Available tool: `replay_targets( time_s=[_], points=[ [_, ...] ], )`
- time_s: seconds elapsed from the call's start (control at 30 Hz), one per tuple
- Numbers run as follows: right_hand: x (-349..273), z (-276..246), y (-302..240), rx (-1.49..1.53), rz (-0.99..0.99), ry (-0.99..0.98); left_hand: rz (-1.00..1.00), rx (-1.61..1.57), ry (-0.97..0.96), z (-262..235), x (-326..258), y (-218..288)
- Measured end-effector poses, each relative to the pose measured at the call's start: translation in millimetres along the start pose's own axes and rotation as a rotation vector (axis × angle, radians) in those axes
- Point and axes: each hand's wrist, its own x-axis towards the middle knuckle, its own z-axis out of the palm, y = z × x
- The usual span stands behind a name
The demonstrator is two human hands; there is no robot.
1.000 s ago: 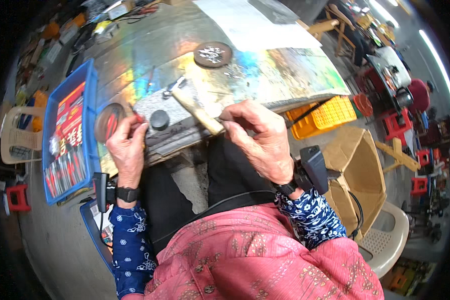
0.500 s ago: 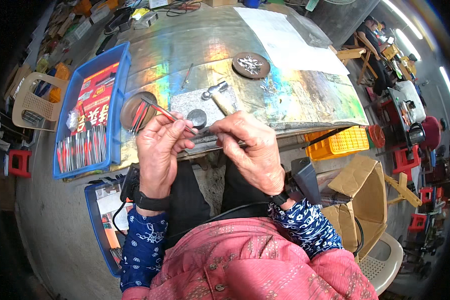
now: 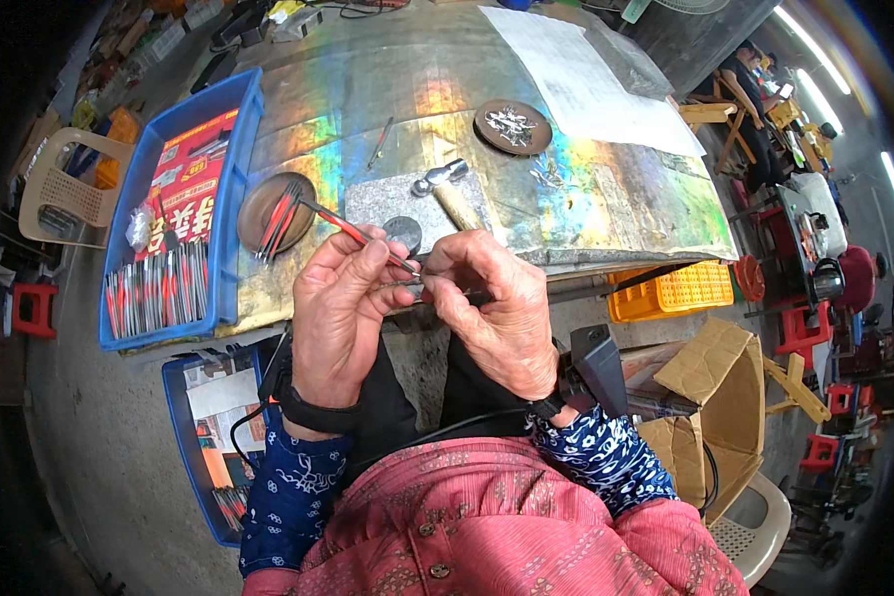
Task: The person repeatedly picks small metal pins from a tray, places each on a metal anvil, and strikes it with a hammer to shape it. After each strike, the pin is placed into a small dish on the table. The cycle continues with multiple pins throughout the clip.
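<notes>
**Thin red tool pinched between both hands at bench edge**

A thin red-handled tool (image 3: 353, 230) is held by the left hand (image 3: 340, 316), fingers closed around its near end, thumb and forefinger pinched at the tip. The tool slants up-left from the fingers, its far end reaching toward the round brown dish (image 3: 276, 211). The right hand (image 3: 495, 310) is closed too, fingertips met against the left fingertips; a small dark metal piece is gripped there, but its kind cannot be told. Both hands are held just above the near edge of the iridescent metal-covered bench (image 3: 606, 199), in front of the person's lap.

Just behind the hands a grey stone slab (image 3: 392, 195) lies on the bench, with a small hammer (image 3: 447, 191) resting on it, head up-left, wooden handle toward the right hand. A round dark disc (image 3: 402, 234) sits on the slab, near the left fingertips. More red-handled tools lie in the brown dish. A second round dish (image 3: 512, 126) with small metal bits is farther back, well apart. A blue tray (image 3: 230, 149) of red-handled tools and a red packet sits to the left. A white paper sheet (image 3: 576, 79) lies at the back right. A yellow crate (image 3: 673, 290) and a cardboard box (image 3: 710, 397) are below the bench on the right.
</notes>
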Motion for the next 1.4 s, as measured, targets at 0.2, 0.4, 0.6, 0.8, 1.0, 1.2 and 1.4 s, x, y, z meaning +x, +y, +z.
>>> replay_targets(
  time_s=[0.2, 0.4, 0.6, 0.8, 1.0, 1.2, 1.4],
  points=[
    [0, 4, 3, 0.054, 0.039, -0.01, -0.007, -0.006, 0.009, -3, 0, 0],
    [0, 10, 3, 0.123, 0.04, 0.05, -0.008, -0.023, 0.027, -6, -2, -1],
    [-3, 11, 7, 0.111, 0.052, 0.056, -0.019, -0.026, 0.046, -7, -4, -2],
    [-4, 12, 11, 0.099, 0.059, 0.064, -0.002, 0.0, 0.048, -6, -4, -4],
    [-5, 13, 11, 0.102, 0.055, 0.081, 0.047, 0.03, 0.062, -2, -4, -7],
    [-6, 14, 9, -0.013, 0.026, 0.126, 0.136, 0.077, 0.057, 2, -5, -10],
    [-9, 6, 11, -0.223, -0.081, 0.071, 0.1, 0.028, 0.052, -2, -7, -10]
  ],
)
